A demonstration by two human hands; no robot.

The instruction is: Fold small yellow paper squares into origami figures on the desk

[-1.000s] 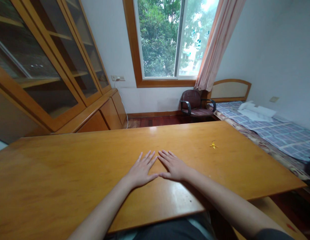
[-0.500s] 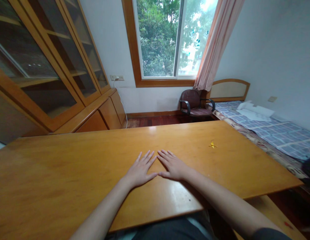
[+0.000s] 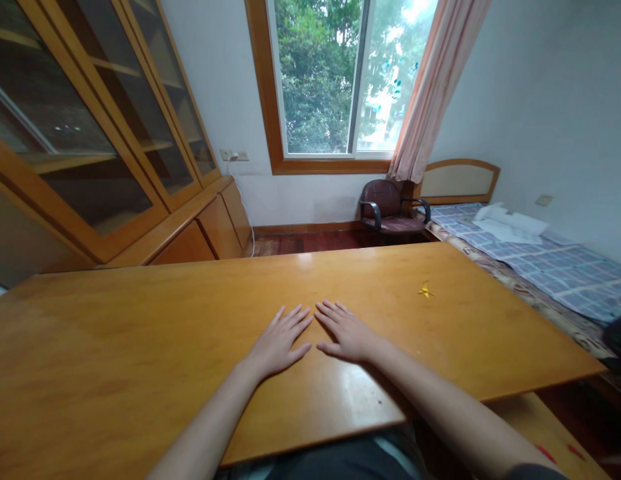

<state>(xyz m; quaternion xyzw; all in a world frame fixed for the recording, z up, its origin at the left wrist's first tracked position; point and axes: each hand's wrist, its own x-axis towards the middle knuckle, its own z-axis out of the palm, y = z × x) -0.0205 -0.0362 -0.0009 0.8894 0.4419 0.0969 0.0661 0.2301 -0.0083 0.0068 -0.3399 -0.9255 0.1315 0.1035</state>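
Observation:
My left hand (image 3: pixel 279 341) lies flat, palm down, on the wooden table (image 3: pixel 140 333), fingers spread and holding nothing. My right hand (image 3: pixel 346 332) lies flat beside it in the same way, also holding nothing. The fingertips of the two hands point towards each other with a small gap between them. A small yellow folded paper figure (image 3: pixel 425 290) sits on the table, farther away and to the right of my right hand.
A glass-fronted wooden cabinet (image 3: pixel 90 133) lines the left wall. A window (image 3: pixel 340 73) with a pink curtain (image 3: pixel 430 93) faces me. A dark office chair (image 3: pixel 390 207) stands beyond the table. A bed (image 3: pixel 540 260) with a checked cover runs along the right.
My left hand has drawn slightly back and away from the right, so thumbs and fingertips no longer touch. The view has shifted a little.

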